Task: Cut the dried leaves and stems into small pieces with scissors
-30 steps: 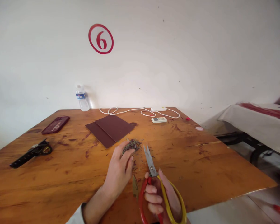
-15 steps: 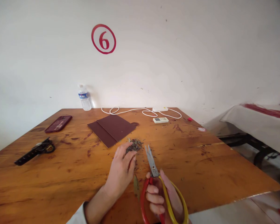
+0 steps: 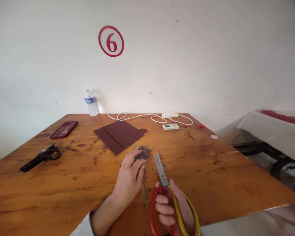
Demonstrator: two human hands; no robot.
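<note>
My right hand (image 3: 166, 208) grips a pair of scissors (image 3: 163, 175) with one red and one yellow handle loop, blades slightly apart and pointing away from me. My left hand (image 3: 129, 178) is beside a small pile of dark dried plant bits (image 3: 145, 152); its fingers are curved and apart, with nothing visible between them. The fingertips reach the near left edge of the pile, and I cannot tell whether they touch it. A narrow greenish-brown leaf (image 3: 145, 195) lies between my two hands on the wooden table (image 3: 76, 190).
Two overlapping dark maroon sheets (image 3: 119, 136) lie beyond my left hand. To the left are a maroon phone (image 3: 64, 129) and a black strap-like object (image 3: 39, 159). Along the wall stand a water bottle (image 3: 90, 103), a white cable (image 3: 137, 116) and a white remote control (image 3: 170, 126).
The whole view has shifted slightly, so things appear a little farther right. Both hands keep nearly the same pose, and the scissors stay in my right hand.
</note>
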